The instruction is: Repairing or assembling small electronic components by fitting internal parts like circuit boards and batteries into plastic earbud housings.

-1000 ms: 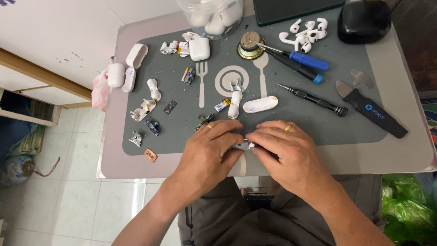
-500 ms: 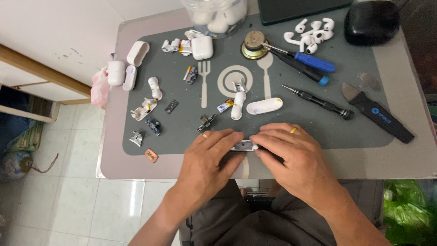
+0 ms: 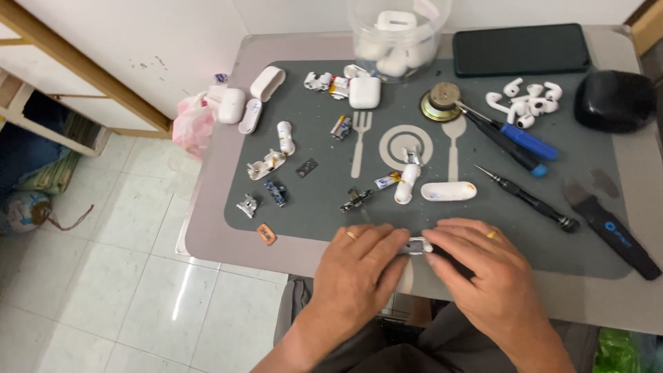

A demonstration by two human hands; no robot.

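Note:
Both hands meet at the near edge of a grey mat (image 3: 311, 207). My left hand (image 3: 359, 266) and my right hand (image 3: 480, 269) pinch a small white and grey earphone-case part (image 3: 417, 245) between their fingertips. Each hand wears a gold ring. Just beyond the fingers lie a white oval shell piece (image 3: 448, 191) and a small white stem-shaped part (image 3: 406, 183).
Scattered on the mat are small earbud parts, circuit bits (image 3: 275, 193) and a white case (image 3: 364, 92). A blue-handled screwdriver (image 3: 507, 135), a black screwdriver (image 3: 528, 199) and a black pry tool (image 3: 611, 228) lie on the right. At the back stand a clear jar (image 3: 397, 34), a phone (image 3: 521, 48) and a black pouch (image 3: 613, 100).
The view has shifted slightly, so the table sits lower in frame. My hands stay together on the small part at the mat's near edge, fingers a little more spread.

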